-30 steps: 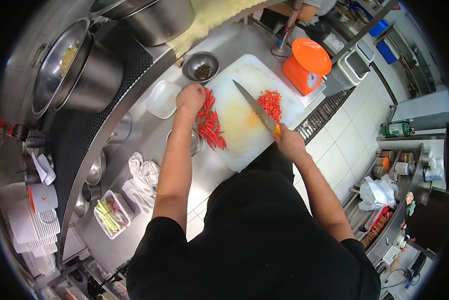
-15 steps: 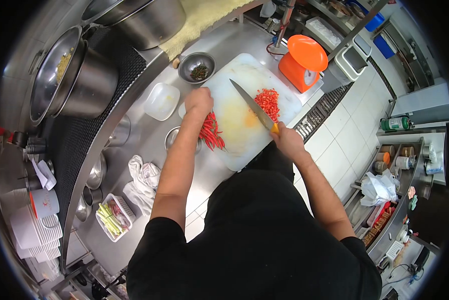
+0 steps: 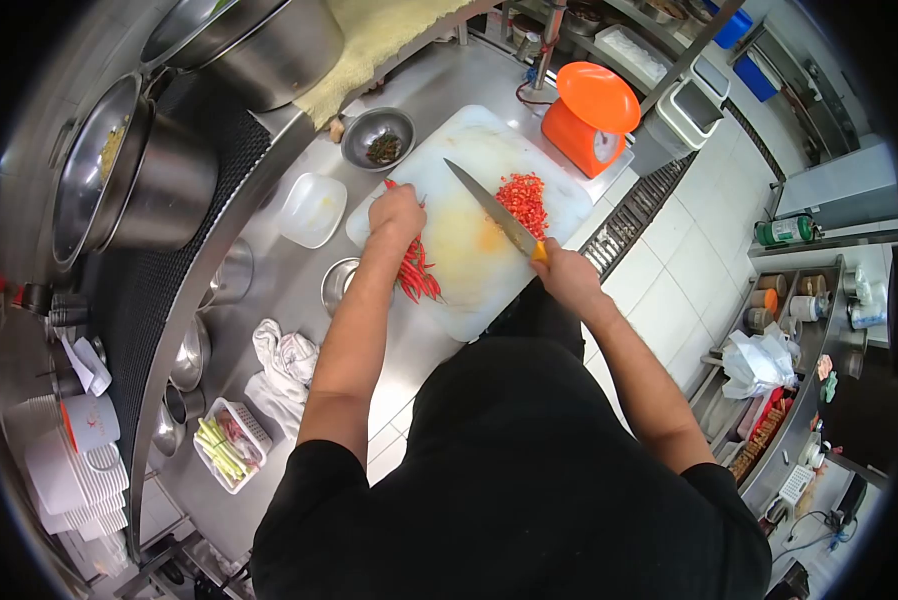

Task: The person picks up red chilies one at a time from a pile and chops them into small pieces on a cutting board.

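My left hand [image 3: 397, 212] is closed over whole red chilies [image 3: 418, 272] at the left side of a white cutting board [image 3: 459, 225]. One red tip sticks out above its fingers, and more chilies lie below the hand. My right hand [image 3: 569, 278] grips the yellow handle of a large knife [image 3: 491, 207], whose blade lies across the board and points up and left. A heap of chopped red chili [image 3: 522, 203] sits beside the blade, on its right. Beyond the left hand is a metal bowl [image 3: 405, 122] with dark green bits in it.
An orange scale [image 3: 581, 133] stands behind the board's right corner. To the left are a white dish [image 3: 313, 210], a small metal bowl [image 3: 337, 284], a crumpled cloth [image 3: 285, 362] and a white basket [image 3: 260, 436] of cut vegetables. Large pots [image 3: 176, 185] stand on a raised shelf.
The view has shifted slightly. My left hand has moved a little down relative to the board's edge, and a chili tip now shows above it. The knife stays beside the chopped heap.
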Motion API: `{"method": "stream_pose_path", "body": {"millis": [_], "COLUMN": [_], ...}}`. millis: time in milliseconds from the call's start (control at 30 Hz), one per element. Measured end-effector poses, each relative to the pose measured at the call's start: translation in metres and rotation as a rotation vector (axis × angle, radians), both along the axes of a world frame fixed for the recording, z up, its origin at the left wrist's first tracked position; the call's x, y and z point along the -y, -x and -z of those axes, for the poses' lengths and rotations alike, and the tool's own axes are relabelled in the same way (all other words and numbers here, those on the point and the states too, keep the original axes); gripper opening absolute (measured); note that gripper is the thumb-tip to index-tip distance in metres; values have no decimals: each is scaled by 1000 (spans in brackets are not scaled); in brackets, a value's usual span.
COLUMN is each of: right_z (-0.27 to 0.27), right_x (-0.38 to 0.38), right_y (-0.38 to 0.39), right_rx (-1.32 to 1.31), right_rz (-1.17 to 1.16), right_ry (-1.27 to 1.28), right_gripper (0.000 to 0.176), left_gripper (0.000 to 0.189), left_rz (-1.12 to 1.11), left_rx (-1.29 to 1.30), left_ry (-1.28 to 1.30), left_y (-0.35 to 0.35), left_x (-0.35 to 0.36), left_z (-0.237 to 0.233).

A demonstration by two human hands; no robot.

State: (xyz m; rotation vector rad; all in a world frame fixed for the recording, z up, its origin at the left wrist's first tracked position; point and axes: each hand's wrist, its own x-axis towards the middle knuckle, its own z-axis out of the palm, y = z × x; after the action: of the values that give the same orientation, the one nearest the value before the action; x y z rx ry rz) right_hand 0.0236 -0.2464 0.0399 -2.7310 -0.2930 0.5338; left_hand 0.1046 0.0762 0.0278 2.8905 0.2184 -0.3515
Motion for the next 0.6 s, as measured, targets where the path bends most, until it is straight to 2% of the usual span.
{"method": "stream_pose_path", "body": {"millis": [133,367,467,567,600], "right_z": [2,5,4,3,4], "right_x": [0,2,1,1,1], "right_y": [-2,-2,-3,-2,-2], "right_rx": [-1,3,-6,-4,-2], "right_rz": [-8,-19,-16,-7,-5], "right_ry": [14,20,37,36,31], "right_gripper": [45,46,46,47,47], "left_gripper": [14,8,9,15,16], "left_rz": [198,396,351,186,83], "left_rx": [66,-2,86,334,336], "left_ry": [85,218,315,545,567], "left_y": [12,34,36,32,30], "left_x": [19,52,49,33,28], "left_z": [0,-10,-9,-10,-12]}}
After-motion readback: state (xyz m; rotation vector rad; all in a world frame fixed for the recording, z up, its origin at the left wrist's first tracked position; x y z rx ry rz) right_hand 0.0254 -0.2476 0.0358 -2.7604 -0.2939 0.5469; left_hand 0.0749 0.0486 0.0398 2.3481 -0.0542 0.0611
